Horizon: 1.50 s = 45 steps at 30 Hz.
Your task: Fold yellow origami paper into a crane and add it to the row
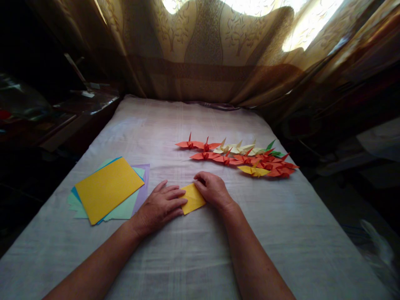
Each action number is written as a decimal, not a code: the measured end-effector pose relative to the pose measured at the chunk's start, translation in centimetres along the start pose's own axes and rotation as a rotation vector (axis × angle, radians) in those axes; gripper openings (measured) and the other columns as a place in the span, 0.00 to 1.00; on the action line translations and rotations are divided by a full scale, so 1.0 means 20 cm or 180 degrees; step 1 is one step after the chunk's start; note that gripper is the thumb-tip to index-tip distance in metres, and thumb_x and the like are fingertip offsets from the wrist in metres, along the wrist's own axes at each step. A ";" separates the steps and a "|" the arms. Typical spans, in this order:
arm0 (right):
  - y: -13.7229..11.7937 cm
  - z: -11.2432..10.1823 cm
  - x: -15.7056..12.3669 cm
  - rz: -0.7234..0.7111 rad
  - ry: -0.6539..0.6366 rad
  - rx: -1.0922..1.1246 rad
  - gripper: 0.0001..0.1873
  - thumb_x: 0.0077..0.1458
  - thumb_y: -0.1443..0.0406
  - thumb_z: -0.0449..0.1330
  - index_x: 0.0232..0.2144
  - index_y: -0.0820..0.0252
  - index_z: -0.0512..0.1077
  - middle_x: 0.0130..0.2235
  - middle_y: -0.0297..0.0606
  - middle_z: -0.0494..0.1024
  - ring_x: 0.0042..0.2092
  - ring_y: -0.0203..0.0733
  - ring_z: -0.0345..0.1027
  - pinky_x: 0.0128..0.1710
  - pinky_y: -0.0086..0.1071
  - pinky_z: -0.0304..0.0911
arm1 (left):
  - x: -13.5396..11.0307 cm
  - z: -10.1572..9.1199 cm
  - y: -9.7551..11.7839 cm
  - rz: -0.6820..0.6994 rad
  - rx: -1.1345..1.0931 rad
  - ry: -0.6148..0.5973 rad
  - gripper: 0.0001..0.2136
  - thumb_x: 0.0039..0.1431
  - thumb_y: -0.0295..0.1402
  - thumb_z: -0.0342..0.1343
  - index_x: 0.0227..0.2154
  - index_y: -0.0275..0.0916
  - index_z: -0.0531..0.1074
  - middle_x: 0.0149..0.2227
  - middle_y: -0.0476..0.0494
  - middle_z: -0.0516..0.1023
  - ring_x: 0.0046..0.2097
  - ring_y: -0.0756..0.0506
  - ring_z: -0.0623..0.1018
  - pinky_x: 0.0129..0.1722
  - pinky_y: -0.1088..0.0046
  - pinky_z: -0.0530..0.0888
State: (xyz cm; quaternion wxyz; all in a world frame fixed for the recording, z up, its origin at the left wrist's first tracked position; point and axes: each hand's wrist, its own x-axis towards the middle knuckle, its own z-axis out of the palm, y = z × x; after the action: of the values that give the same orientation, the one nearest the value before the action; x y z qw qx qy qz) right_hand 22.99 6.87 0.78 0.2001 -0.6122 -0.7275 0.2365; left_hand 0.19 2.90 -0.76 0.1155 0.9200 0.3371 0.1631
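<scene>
A small folded square of yellow paper (pixel 193 198) lies on the cloth-covered table between my hands. My left hand (pixel 164 203) rests flat, its fingers spread and their tips over the paper's left edge. At the paper's upper right corner, my right hand (pixel 214 189) has its thumb and curled fingers closed together on the edge. Part of the paper is hidden under the fingers of both hands.
Left of my hands lies a stack of coloured paper sheets (pixel 109 189), yellow on top. Rows of folded paper cranes (pixel 226 159), mostly red, stand at the right beyond my hands. A patterned curtain (pixel 206 46) hangs behind the table (pixel 150 125).
</scene>
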 end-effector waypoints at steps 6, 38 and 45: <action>0.06 -0.01 -0.13 -0.0589 0.0665 0.0700 0.06 0.56 0.68 0.57 0.33 0.55 0.75 0.34 0.36 0.79 0.35 0.39 0.71 0.38 0.31 0.66 | 0.02 0.00 0.01 0.0169 0.0233 0.0416 0.09 0.65 0.40 0.56 0.44 0.46 0.77 0.48 0.48 0.81 0.53 0.41 0.76 0.64 0.52 0.55; 0.02 0.08 -0.34 -0.0295 0.0870 -0.0137 0.06 0.54 0.68 0.61 0.25 0.56 0.72 0.40 0.38 0.77 0.44 0.45 0.67 0.46 0.38 0.57 | 0.08 0.06 0.15 -0.0948 -0.0228 0.0733 0.06 0.63 0.31 0.53 0.31 0.39 0.71 0.42 0.41 0.77 0.46 0.41 0.74 0.50 0.59 0.71; 0.02 0.08 -0.34 -0.0309 0.0810 -0.0215 0.06 0.55 0.67 0.62 0.26 0.56 0.71 0.41 0.38 0.77 0.45 0.45 0.66 0.46 0.38 0.56 | 0.09 0.07 0.15 -0.1020 -0.0211 0.0683 0.06 0.64 0.32 0.55 0.30 0.39 0.71 0.43 0.41 0.76 0.47 0.40 0.73 0.49 0.58 0.71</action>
State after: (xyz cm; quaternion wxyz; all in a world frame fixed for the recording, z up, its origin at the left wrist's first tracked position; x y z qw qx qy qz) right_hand 23.58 0.01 -0.79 0.2812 -0.6077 -0.7326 0.1224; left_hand 3.70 1.66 -0.67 0.1336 0.8276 0.4841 0.2508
